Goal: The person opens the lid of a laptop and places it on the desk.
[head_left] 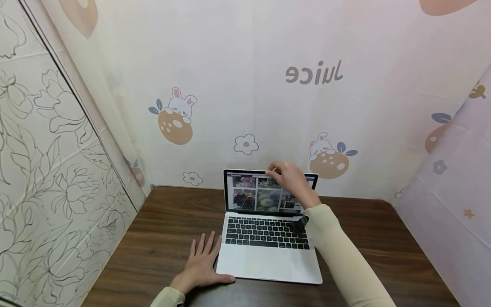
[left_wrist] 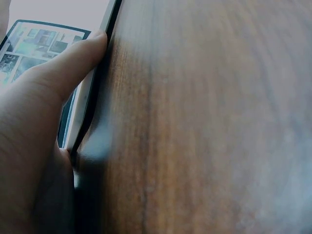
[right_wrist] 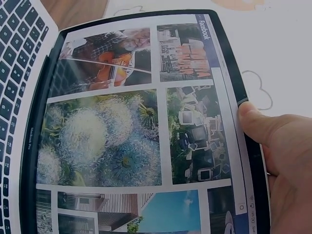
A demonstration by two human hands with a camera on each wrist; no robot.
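An opened silver laptop point(head_left: 268, 264) stands on the brown wooden table, its screen point(right_wrist: 107, 131) lit with a grid of pictures. My right hand point(head_left: 289, 177) grips the top edge of the lid, thumb on the screen side and curled fingers behind it, as the right wrist view point(right_wrist: 287, 151) shows. My left hand point(head_left: 203, 264) lies at the front left corner of the laptop base with its fingers spread on the table. In the left wrist view, the left thumb point(left_wrist: 80, 56) rests along the base's front edge.
The wooden table point(head_left: 172, 221) reaches back to a pale printed curtain point(head_left: 230, 85) with rabbits, fruit and flowers. At the left stands a white panel point(head_left: 57, 170) with line-drawn flowers. A small black device point(head_left: 301, 222) sits at the right cuff, over the keyboard.
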